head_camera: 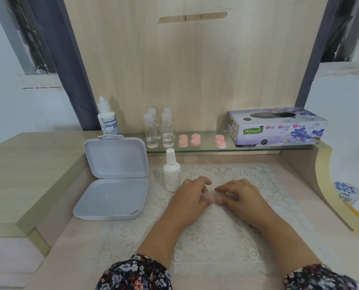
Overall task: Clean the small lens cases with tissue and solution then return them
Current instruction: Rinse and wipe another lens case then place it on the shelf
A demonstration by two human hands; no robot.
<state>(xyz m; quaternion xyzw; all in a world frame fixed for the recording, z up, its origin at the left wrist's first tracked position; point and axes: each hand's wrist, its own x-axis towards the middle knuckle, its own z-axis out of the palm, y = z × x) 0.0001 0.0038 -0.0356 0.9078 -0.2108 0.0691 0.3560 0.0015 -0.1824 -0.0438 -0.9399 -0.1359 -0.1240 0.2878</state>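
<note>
Flanking the white bottle (171,173), open grey box (113,178) and lace mat (247,178).

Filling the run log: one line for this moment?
step: wiping | left hand, right hand: both on tissue | pink lens cases: on glass shelf

I read "Mysoft" and "Soft Facial Tissue" on the tissue box (277,127); "DREAM EYE", partly cut, on the solution bottle (109,120).
</note>
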